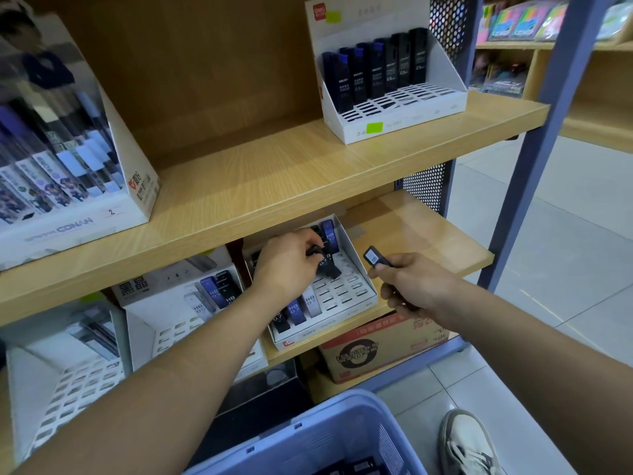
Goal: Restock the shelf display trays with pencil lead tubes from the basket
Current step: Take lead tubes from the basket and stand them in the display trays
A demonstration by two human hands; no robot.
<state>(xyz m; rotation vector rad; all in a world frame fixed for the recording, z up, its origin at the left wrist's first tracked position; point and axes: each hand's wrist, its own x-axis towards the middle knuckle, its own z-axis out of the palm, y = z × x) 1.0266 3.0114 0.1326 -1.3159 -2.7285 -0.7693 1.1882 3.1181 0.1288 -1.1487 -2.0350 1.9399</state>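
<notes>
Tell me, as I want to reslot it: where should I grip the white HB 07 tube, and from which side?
Probably pinch the white HB 07 tube at its upper end, from the right: its foot sits in the tray, a blue tube crowds its left, the slots on its right are empty.

We read "CONAN" and "2" on the upper-left display box [85, 221]. The dark tubes [404, 68] in the upper-right tray [411, 118] say "0.5". Below, a white tube [310, 301] in the middle tray [358, 265] says "HB 07". The left tray [144, 323], headed "黑晶", holds tubes [214, 294] marked "HB 05" and "HB 07".
</notes>
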